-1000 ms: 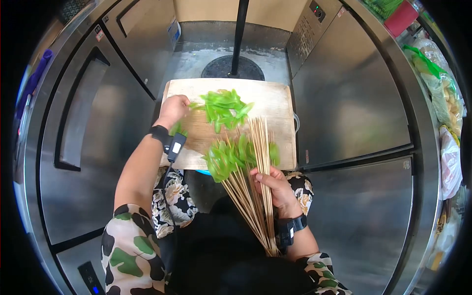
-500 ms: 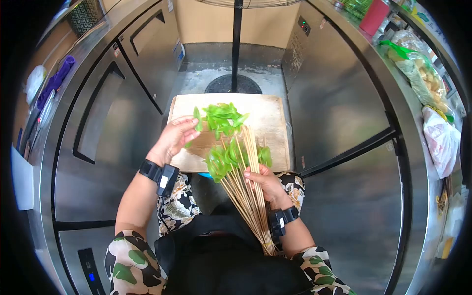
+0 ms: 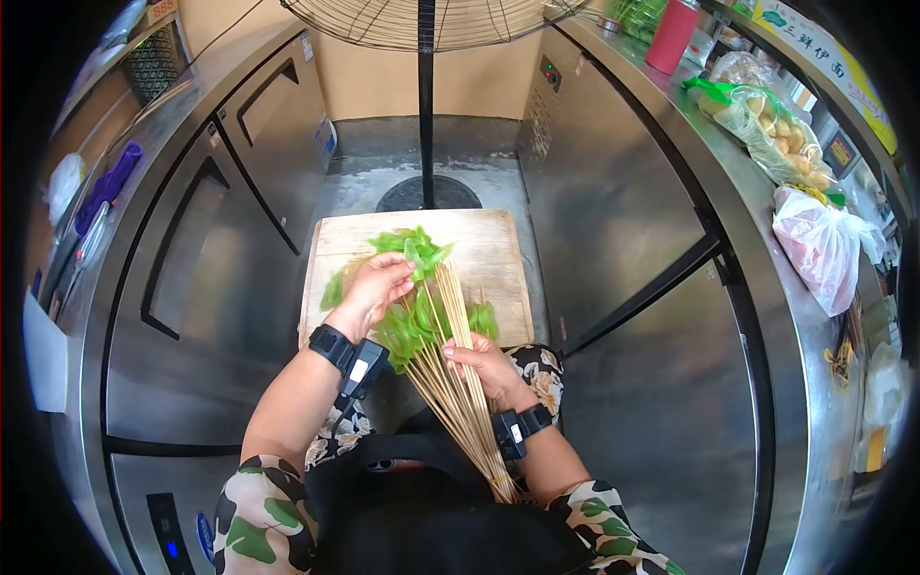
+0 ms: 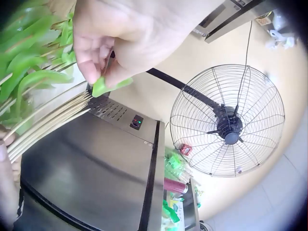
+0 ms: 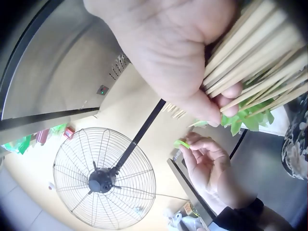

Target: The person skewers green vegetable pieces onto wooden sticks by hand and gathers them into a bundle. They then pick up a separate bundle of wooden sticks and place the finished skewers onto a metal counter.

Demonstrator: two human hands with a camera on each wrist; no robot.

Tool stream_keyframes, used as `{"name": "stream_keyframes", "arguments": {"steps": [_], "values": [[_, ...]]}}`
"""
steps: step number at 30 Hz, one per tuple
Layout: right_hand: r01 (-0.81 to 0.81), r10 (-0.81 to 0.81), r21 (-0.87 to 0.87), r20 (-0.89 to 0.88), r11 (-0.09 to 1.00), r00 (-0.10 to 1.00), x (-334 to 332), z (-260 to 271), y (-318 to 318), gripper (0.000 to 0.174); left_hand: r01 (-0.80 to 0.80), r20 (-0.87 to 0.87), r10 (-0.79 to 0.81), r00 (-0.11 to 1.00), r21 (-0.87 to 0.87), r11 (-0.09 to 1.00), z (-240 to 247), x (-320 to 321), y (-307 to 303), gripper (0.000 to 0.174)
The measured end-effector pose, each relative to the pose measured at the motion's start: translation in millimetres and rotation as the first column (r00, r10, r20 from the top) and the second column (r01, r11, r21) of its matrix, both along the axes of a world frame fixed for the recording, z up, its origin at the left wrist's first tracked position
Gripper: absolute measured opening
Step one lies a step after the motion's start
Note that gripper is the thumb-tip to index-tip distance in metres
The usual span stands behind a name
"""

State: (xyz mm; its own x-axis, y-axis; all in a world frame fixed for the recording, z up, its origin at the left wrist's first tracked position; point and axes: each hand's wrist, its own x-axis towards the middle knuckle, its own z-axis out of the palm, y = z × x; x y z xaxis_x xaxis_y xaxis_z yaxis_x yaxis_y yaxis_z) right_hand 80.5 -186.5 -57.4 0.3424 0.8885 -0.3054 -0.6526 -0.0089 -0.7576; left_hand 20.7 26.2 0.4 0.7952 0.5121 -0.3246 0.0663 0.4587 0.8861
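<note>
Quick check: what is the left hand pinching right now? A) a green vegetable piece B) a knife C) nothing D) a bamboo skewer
A: the left wrist view shows the left hand pinching a green vegetable piece, while the right hand grips the skewer bundle.

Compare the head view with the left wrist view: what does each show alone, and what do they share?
Only the head view shows the wooden cutting board, the loose green pieces on it, the right hand gripping the skewer bundle, and the bags on the right-hand counter. Only the left wrist view shows the fan's hub and, plainly, the left hand pinching a single green piece. Both show that hand, the skewers, the threaded green pieces and the steel cabinets.
</note>
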Motion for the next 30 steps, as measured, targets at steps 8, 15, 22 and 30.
{"name": "stream_keyframes", "arguments": {"steps": [8, 15, 22, 30], "values": [[-0.047, 0.046, 0.007, 0.038, 0.999, 0.998, 1.7, -4.5, 2.3, 0.011, -0.038, -0.036, 0.039, 0.999, 0.020, 0.999, -7.6, 6.9, 7.1, 0.010], [-0.052, 0.051, 0.020, 0.047, 0.998, 0.998, 2.2, -4.7, 2.3, 0.011, -0.094, -0.021, 0.094, 0.995, 0.003, 0.996, -5.8, 11.7, -0.1, 0.020], [-0.061, 0.059, 0.019, 0.075, 0.998, 0.995, 1.1, -0.5, 2.3, 0.009, 0.024, -0.104, -0.022, 0.994, 0.012, 1.000, -12.4, 11.4, 8.2, 0.013], [-0.027, 0.024, 0.026, 0.121, 0.999, 0.992, -0.3, -2.9, 2.9, 0.009, 0.060, -0.129, -0.063, 0.990, -0.027, 0.998, -11.1, 8.4, -1.1, 0.015]]}}
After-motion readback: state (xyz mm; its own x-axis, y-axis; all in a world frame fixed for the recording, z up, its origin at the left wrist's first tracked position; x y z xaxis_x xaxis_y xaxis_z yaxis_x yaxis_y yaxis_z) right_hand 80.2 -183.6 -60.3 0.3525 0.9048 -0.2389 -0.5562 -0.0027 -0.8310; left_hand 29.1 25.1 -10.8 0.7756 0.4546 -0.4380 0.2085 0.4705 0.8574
